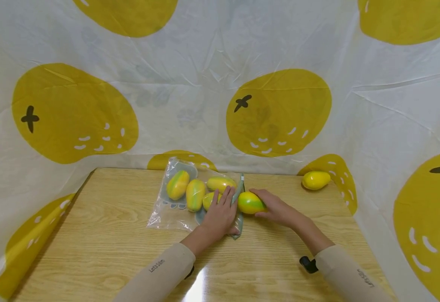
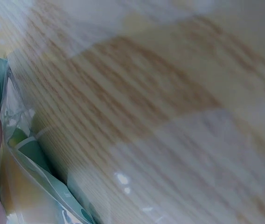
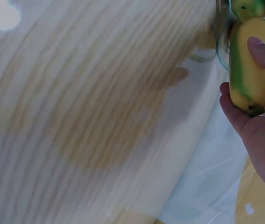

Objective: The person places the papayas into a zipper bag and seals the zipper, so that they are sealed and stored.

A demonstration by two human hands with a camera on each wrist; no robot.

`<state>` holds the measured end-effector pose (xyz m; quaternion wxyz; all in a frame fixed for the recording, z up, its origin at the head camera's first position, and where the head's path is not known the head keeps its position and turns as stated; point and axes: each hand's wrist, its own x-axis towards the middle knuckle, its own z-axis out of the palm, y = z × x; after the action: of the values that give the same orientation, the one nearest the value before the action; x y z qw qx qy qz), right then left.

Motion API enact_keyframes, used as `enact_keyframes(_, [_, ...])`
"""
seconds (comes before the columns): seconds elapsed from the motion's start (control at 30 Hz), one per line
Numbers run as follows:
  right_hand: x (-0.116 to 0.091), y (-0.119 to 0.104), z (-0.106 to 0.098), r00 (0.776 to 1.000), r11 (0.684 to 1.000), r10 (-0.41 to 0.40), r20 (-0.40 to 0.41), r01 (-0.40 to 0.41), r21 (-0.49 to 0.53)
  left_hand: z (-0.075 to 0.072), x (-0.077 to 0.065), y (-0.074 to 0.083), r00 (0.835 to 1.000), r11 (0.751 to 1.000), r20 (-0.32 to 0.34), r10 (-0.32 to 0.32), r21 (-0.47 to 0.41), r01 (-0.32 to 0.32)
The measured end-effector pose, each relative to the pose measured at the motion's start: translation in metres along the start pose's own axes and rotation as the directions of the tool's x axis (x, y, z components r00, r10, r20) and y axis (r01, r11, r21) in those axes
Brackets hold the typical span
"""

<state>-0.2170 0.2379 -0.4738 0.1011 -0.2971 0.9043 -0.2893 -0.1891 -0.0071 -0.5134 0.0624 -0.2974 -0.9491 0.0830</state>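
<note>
A clear zip bag [image 1: 159, 220] with a green zip edge lies on the table, several yellow-green mangoes [image 1: 195, 195] inside it. My left hand [image 1: 220, 216] rests across the bag near its mouth, fingers stretched over the plastic. In the left wrist view the green zip edge [image 2: 0, 77] runs beside that hand, and the mouth gapes. Just right of the mouth, my right hand [image 1: 274, 205] grips another mango [image 1: 251, 203], its near end toward the bag. The right wrist view shows the thumb on one side of this mango [image 3: 251, 70], fingers beneath it.
One more yellow mango [image 1: 316, 180] lies by itself at the table's back right corner. A white cloth [image 1: 190, 113] printed with large yellow fruit hangs behind and at both sides of the wooden table [image 1: 103, 235].
</note>
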Motion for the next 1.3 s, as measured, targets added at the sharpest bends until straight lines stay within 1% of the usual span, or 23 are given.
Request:
enact_keyframes(0.2, [0.000, 0.001, 0.007, 1.000, 1.000, 0.020, -0.008, -0.020, -0.021, 0.002, -0.001, 0.000, 1.000, 1.000, -0.011, 0.010, -0.001, -0.010])
enact_keyframes(0.33, [-0.001, 0.000, 0.007, 0.999, 1.000, 0.030, -0.040, -0.030, 0.001, 0.003, -0.001, -0.001, 1.000, 1.000, -0.014, 0.002, 0.002, -0.002])
enact_keyframes(0.47, [-0.003, -0.002, 0.006, 0.998, 1.000, 0.009, -0.059, -0.008, 0.012, 0.003, -0.002, -0.001, 1.000, 1.000, -0.015, -0.002, -0.001, 0.002])
enact_keyframes(0.67, [-0.003, -0.003, 0.007, 0.998, 0.999, -0.047, -0.041, 0.047, -0.004, 0.002, -0.002, -0.001, 1.000, 1.000, -0.024, -0.003, 0.001, 0.003])
enact_keyframes(0.77, [-0.003, -0.002, 0.009, 0.998, 0.998, -0.055, -0.027, 0.055, 0.009, 0.002, -0.002, -0.001, 1.000, 1.000, -0.014, -0.003, -0.002, 0.003])
enact_keyframes(0.83, [-0.002, -0.002, 0.010, 0.999, 0.999, -0.041, -0.012, 0.041, 0.018, 0.002, -0.003, -0.002, 1.000, 1.000, -0.010, -0.001, -0.001, 0.001])
enact_keyframes(0.93, [0.000, -0.001, 0.013, 1.000, 0.999, 0.001, 0.016, -0.002, 0.054, 0.000, -0.003, -0.002, 1.000, 1.000, -0.006, 0.004, -0.002, -0.004])
enact_keyframes(1.03, [0.002, 0.000, 0.016, 0.999, 0.996, 0.021, 0.025, -0.023, 0.082, -0.001, -0.003, -0.003, 1.000, 1.000, -0.005, 0.012, 0.005, -0.012])
enact_keyframes(1.1, [0.003, 0.000, 0.017, 1.000, 0.996, 0.021, 0.015, -0.022, 0.091, -0.001, -0.003, -0.003, 1.000, 1.000, -0.004, 0.017, 0.017, -0.017])
enact_keyframes(1.3, [0.006, 0.000, 0.019, 0.999, 0.995, -0.013, -0.033, 0.016, 0.097, -0.003, -0.003, -0.003, 1.000, 0.998, -0.002, 0.016, 0.053, -0.016])
